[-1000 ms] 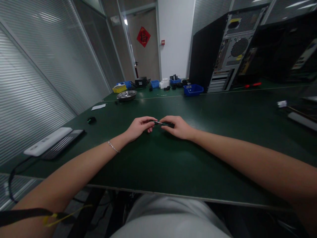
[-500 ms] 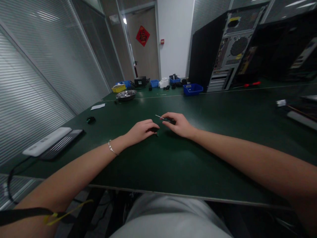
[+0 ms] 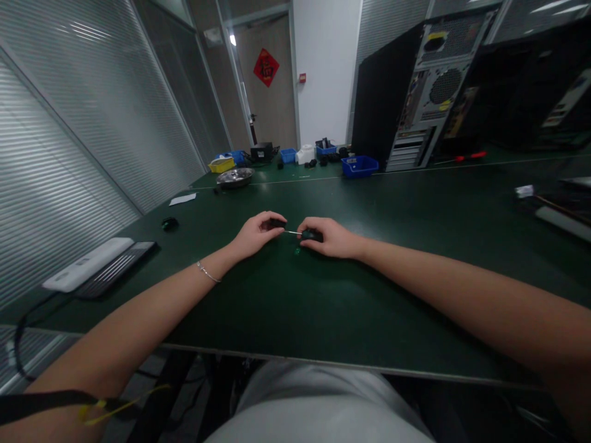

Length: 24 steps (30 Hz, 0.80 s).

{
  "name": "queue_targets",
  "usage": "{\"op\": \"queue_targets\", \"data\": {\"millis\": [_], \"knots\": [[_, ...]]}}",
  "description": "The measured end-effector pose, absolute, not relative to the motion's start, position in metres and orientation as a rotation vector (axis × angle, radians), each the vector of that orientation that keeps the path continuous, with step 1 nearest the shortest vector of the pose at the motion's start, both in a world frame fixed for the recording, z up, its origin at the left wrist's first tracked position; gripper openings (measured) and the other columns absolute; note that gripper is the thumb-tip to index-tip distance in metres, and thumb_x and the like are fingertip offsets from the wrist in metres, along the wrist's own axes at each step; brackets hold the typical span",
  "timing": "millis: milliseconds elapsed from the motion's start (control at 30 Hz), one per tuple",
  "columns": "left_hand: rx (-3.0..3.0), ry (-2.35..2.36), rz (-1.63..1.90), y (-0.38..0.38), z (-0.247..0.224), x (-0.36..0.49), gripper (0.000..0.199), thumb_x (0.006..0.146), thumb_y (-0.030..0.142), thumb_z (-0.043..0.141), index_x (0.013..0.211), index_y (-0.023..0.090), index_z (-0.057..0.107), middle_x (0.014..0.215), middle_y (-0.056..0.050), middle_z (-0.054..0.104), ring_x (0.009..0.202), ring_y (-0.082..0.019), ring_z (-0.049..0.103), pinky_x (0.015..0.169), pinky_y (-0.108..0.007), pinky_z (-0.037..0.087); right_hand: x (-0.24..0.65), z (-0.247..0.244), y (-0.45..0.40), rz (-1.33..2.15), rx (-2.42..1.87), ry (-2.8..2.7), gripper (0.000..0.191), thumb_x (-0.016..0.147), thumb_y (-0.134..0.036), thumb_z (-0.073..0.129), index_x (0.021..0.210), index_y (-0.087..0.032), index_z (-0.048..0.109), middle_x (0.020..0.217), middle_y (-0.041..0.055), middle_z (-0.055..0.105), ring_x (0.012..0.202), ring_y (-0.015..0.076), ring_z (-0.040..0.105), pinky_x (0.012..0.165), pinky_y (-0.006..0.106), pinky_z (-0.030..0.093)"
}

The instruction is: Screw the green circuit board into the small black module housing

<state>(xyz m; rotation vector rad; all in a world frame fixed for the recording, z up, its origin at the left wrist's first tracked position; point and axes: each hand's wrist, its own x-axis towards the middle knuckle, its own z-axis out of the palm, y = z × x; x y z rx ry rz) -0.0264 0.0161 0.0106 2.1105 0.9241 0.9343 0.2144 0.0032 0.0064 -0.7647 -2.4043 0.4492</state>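
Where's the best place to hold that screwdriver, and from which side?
Probably by the thick handle, coming from the right, where the right hand has it: the thin shaft points left, toward the dark piece in the left hand.

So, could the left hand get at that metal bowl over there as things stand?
Probably not straight away: the left hand is holding a small black piece, and the metal bowl sits farther back on the green table. Nothing seems to block the way between them, though.

Screwdriver shaft (image 3: 293, 232) is shiny metal, handle (image 3: 312, 235) looks kinda plasticky, bench (image 3: 277, 307) smooth semi-gloss, bowl (image 3: 235, 179) pretty glossy metal.
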Motion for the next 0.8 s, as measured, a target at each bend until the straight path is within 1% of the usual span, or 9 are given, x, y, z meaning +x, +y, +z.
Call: {"op": "queue_targets", "data": {"millis": [100, 200, 300, 400, 500, 600, 700, 800], "knots": [[1.789, 0.858, 0.908, 0.021, 0.005, -0.027, 0.03, 0.082, 0.021, 0.063, 0.111, 0.017, 0.06, 0.096, -0.005, 0.064, 0.087, -0.017, 0.064, 0.083, -0.034, 0.051, 0.215, 0.01, 0.002, 0.411, -0.74, -2.512, 0.026, 0.081, -0.026, 0.065, 0.105, -0.017, 0.062, 0.101, 0.0068, 0.065, 0.09, 0.0203, 0.061, 0.078, 0.031, 0.046], [1.659, 0.838, 0.908, 0.02, 0.004, -0.025, 0.03, 0.081, 0.016, 0.064, 0.11, 0.016, 0.061, 0.098, -0.006, 0.065, 0.086, -0.015, 0.065, 0.084, -0.032, 0.052, 0.214, 0.014, 0.001, 0.37, -0.724, -2.611, 0.026, 0.083, -0.029, 0.064, 0.107, -0.017, 0.064, 0.104, 0.0074, 0.066, 0.094, 0.0214, 0.061, 0.081, 0.032, 0.046], [1.646, 0.835, 0.881, 0.018, 0.006, -0.024, 0.033, 0.081, 0.016, 0.065, 0.114, 0.017, 0.062, 0.102, -0.007, 0.066, 0.084, -0.015, 0.066, 0.081, -0.031, 0.053, 0.212, 0.015, 0.0, 0.298, -0.766, -2.645, 0.024, 0.086, -0.031, 0.059, 0.105, -0.017, 0.065, 0.103, 0.0074, 0.067, 0.091, 0.0212, 0.062, 0.077, 0.031, 0.046], [1.615, 0.845, 0.859, 0.018, 0.006, -0.023, 0.035, 0.082, 0.016, 0.064, 0.117, 0.016, 0.062, 0.101, -0.008, 0.067, 0.082, -0.015, 0.067, 0.081, -0.032, 0.055, 0.209, 0.013, -0.001, 0.209, -0.808, -2.628, 0.024, 0.086, -0.031, 0.058, 0.104, -0.017, 0.066, 0.1, 0.0075, 0.067, 0.087, 0.0205, 0.062, 0.072, 0.029, 0.045], [1.542, 0.85, 0.888, 0.019, 0.005, -0.024, 0.035, 0.081, 0.012, 0.065, 0.116, 0.016, 0.063, 0.101, -0.008, 0.068, 0.086, -0.016, 0.067, 0.086, -0.032, 0.054, 0.208, 0.009, -0.001, 0.188, -0.825, -2.596, 0.022, 0.086, -0.031, 0.058, 0.1, -0.016, 0.067, 0.097, 0.0077, 0.068, 0.083, 0.0196, 0.062, 0.069, 0.028, 0.043], [1.455, 0.858, 0.932, 0.02, 0.003, -0.026, 0.036, 0.079, 0.007, 0.066, 0.113, 0.016, 0.065, 0.105, -0.008, 0.069, 0.094, -0.016, 0.067, 0.094, -0.032, 0.051, 0.21, 0.007, 0.0, 0.265, -0.862, -2.505, 0.021, 0.086, -0.03, 0.057, 0.097, -0.016, 0.067, 0.089, 0.0066, 0.068, 0.077, 0.0181, 0.061, 0.067, 0.027, 0.042], [1.392, 0.863, 0.95, 0.021, 0.002, -0.025, 0.037, 0.077, 0.003, 0.065, 0.112, 0.016, 0.067, 0.107, -0.008, 0.07, 0.097, -0.016, 0.067, 0.098, -0.033, 0.049, 0.211, 0.004, 0.003, 0.456, -0.911, -2.333, 0.02, 0.085, -0.029, 0.057, 0.096, -0.015, 0.066, 0.081, 0.0042, 0.068, 0.07, 0.0161, 0.061, 0.065, 0.026, 0.043], [1.396, 0.87, 0.941, 0.019, 0.001, -0.022, 0.039, 0.074, 0.002, 0.066, 0.111, 0.016, 0.068, 0.106, -0.008, 0.071, 0.096, -0.017, 0.067, 0.1, -0.036, 0.047, 0.208, 0.003, 0.005, 0.606, -0.91, -2.159, 0.017, 0.085, -0.028, 0.056, 0.093, -0.015, 0.065, 0.078, 0.0033, 0.068, 0.072, 0.0161, 0.061, 0.068, 0.027, 0.045]]}}
